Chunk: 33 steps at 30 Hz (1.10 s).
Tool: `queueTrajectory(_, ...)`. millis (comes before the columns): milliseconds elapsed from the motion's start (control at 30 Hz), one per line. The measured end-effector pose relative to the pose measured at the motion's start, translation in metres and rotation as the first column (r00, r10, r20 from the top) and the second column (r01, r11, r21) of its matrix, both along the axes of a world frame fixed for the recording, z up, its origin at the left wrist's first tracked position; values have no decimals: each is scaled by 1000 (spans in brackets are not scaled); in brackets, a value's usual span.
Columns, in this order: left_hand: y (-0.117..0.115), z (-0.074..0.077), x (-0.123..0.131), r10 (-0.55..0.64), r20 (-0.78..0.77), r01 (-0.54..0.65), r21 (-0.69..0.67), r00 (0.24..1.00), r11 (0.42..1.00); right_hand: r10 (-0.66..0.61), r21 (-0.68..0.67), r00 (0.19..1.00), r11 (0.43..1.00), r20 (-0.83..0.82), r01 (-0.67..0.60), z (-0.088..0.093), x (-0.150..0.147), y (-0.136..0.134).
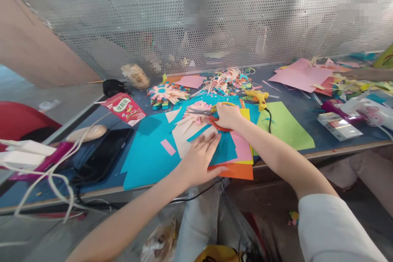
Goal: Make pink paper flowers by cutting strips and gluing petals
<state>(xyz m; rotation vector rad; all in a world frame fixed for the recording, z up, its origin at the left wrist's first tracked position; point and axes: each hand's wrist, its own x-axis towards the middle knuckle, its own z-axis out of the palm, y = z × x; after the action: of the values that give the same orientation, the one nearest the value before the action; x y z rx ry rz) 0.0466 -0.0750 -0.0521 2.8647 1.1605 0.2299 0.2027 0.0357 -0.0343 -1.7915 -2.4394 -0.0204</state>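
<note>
My right hand (228, 116) is closed round the handles of a pair of scissors (201, 111), whose blades point left over the papers. One handle loop looks orange, the other yellow. Flat on the stack lies my left hand (200, 159), its fingers stretched out over blue and pale paper. Just beyond it is a fringed pale-pink paper flower (195, 116), partly under the blades. Large blue paper (147, 147) spreads beneath, with a small pink strip (168, 147) on top. Pink, yellow and orange sheets (238, 171) stick out by my left hand's thumb.
Behind the papers are a layered paper flower (167, 93), a heap of paper scraps (227, 82) and a yellow glue gun (258, 97). A red carton (124, 108), a black phone (106, 155) and white cables (52, 172) lie left. Perforated metal (172, 45) borders the back.
</note>
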Motion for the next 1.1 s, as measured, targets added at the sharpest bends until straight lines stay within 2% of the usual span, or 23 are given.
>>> queueTrajectory(133, 5, -13, -3, -51, 21, 49, 76, 998, 996, 2, -29, 1000, 1000, -12, -3, 3, 0, -2)
queueTrajectory(233, 0, -16, -5, -78, 52, 71, 111, 996, 991, 0, -38, 1000, 999, -15, -1, 5, 0, -2)
queueTrajectory(300, -2, -14, -6, -82, 89, 74, 88, 993, 993, -4, -40, 1000, 999, -14, 3, 5, 0, -2)
queueTrajectory(433, -8, -5, -14, -70, 181, 79, -44, 981, 996, 0, -41, 1000, 999, -19, 0, 4, 1, -2)
queueTrajectory(500, -11, 2, -20, -95, 235, 131, -143, 967, 981, 1, -38, 1000, 999, -28, -2, 3, 1, -2)
queueTrajectory(600, -11, 11, -28, -225, 322, 326, -308, 920, 894, -4, -34, 1000, 999, -22, 4, 3, 1, -2)
queueTrajectory(633, -10, 13, -29, -249, 325, 356, -328, 912, 875, -3, -37, 1000, 999, -14, 3, 3, 1, -2)
queueTrajectory(667, -8, 13, -28, -241, 302, 336, -320, 922, 886, -1, -39, 1000, 999, -8, 0, 4, 1, -2)
queueTrajectory(767, -7, 11, -19, -83, 145, 109, -182, 986, 977, 0, -36, 1000, 999, 2, 0, 4, 0, -2)
queueTrajectory(800, -10, 10, -15, -78, 113, 96, -158, 991, 983, -2, -33, 1000, 999, 3, 3, 4, 0, -2)
queueTrajectory(833, -15, 10, -10, -141, 108, 157, -161, 984, 974, -6, -31, 1000, 999, 4, 6, 4, -1, -2)
queueTrajectory(867, -20, 9, -6, -268, 126, 288, -192, 955, 938, -8, -33, 1000, 999, 6, 8, 5, -1, -2)
queueTrajectory(900, -26, 10, -1, -416, 171, 447, -239, 893, 862, -6, -37, 1000, 999, 6, 6, 4, -1, -2)
queueTrajectory(933, -31, 11, 2, -554, 230, 600, -273, 800, 752, -3, -40, 1000, 999, 5, 3, 4, -1, -2)
queueTrajectory(967, -33, 12, 5, -653, 274, 708, -286, 706, 645, 1, -41, 1000, 999, 6, -1, 4, -1, -3)
queueTrajectory(1000, -33, 13, 8, -682, 287, 740, -278, 673, 613, 4, -38, 1000, 999, 8, -3, 4, -1, -3)
queueTrajectory(1033, -30, 13, 10, -635, 258, 685, -260, 729, 681, 6, -32, 1000, 999, 9, -6, 4, -1, -3)
queueTrajectory(1067, -26, 14, 12, -504, 202, 541, -229, 840, 809, 5, -24, 1000, 1000, 8, -5, 4, -1, -3)
queueTrajectory(1100, -21, 14, 14, -300, 137, 323, -193, 944, 927, 3, -17, 1000, 1000, 7, -3, 4, -1, -4)
